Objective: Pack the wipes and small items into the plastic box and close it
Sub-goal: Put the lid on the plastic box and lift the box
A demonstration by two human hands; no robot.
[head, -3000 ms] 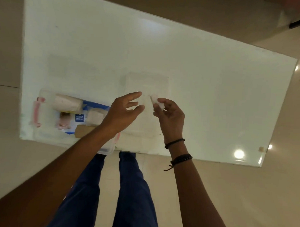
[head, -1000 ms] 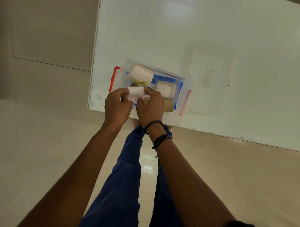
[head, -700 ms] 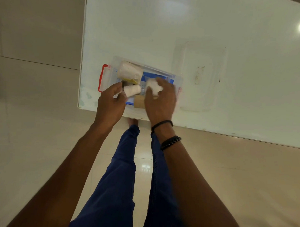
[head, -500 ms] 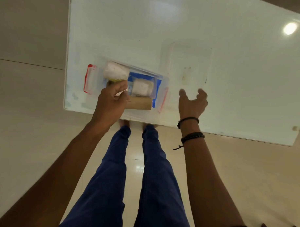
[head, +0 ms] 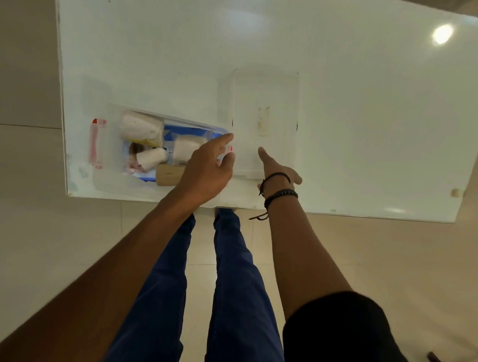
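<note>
The clear plastic box (head: 102, 176) with red latches (head: 94, 143) sits open at the table's near left corner. Inside lie a blue wipes pack (head: 192, 131), white rolls (head: 141, 126), a smaller white roll (head: 152, 157) and a brown cardboard tube (head: 169, 174). Its clear lid (head: 265, 100) lies flat just right of the box. My left hand (head: 208, 167) hovers over the box's right end, fingers spread, tips at the lid's left edge. My right hand (head: 276, 168) is at the lid's near edge, thumb on top, fingers hidden beneath it.
The white glossy table (head: 370, 117) stretches far and right of the lid. Its near edge runs just behind my wrists, with my legs and tiled floor below. A small knob (head: 455, 192) sits at the near right corner.
My left hand let go of the small roll, now lying in the box, and moved right toward the lid. My right hand went from open beside the lid to gripping its near edge.
</note>
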